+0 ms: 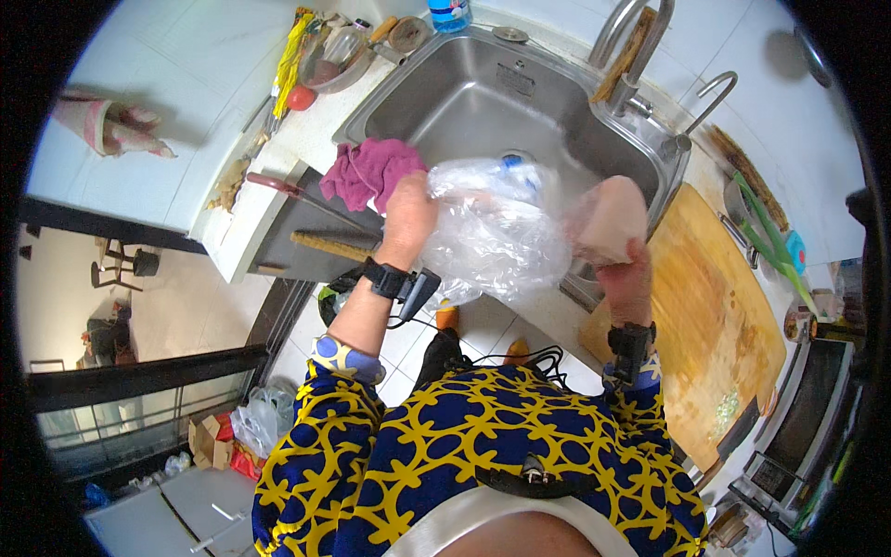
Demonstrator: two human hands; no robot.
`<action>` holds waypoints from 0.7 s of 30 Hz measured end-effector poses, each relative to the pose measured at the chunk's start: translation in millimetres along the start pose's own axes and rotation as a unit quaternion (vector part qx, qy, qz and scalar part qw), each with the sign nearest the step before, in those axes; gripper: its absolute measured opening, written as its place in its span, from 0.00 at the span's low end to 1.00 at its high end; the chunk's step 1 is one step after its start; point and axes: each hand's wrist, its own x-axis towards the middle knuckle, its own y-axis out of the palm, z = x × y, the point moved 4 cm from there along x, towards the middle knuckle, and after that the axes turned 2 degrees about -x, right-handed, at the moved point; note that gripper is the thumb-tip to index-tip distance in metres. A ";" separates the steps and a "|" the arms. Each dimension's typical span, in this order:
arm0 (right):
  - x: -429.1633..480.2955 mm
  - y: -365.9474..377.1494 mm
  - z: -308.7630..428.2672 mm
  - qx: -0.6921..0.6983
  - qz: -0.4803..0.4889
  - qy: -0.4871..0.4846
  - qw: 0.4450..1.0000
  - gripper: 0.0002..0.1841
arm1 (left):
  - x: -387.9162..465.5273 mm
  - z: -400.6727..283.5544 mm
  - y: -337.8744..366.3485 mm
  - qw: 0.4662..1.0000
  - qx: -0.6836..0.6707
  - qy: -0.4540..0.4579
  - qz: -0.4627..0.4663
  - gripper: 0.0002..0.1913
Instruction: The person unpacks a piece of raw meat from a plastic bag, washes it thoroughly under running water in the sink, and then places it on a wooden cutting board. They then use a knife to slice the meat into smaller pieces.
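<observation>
My left hand (411, 212) grips the edge of a clear plastic bag (498, 240), which hangs bunched over the front rim of the steel sink (459, 111). Blue marks show near the bag's top. In my right hand (623, 275), to the right of the bag, is a pale, pinkish block of what looks like raw meat (609, 216); it is blurred, and its far end is over the sink. A magenta cloth (372, 170) lies crumpled at the sink's left front corner, against my left hand. The bag's exact contents cannot be told.
A large wooden cutting board (710, 313) with chopped bits on it is at the right. A curved steel faucet (630, 76) rises behind the sink. A red-handled tool (275, 182) juts out at the left, near a red tomato (301, 98). Green onion stalks (769, 240) lie beyond the board.
</observation>
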 end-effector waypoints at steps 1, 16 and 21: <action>4.1 -1.0 6.5 -0.007 -0.032 -0.015 0.999 0.38 | 9.5 6.0 -7.3 1.000 -0.009 0.009 -0.022 0.09; 80.9 84.4 -44.6 -0.090 -0.085 -0.081 0.989 0.37 | 137.9 255.9 -96.0 0.863 -0.411 -0.253 -0.153 0.19; 98.4 112.3 -81.2 -0.110 -0.075 -0.028 0.991 0.36 | 138.4 332.2 -83.1 0.923 -0.141 -0.347 -0.089 0.28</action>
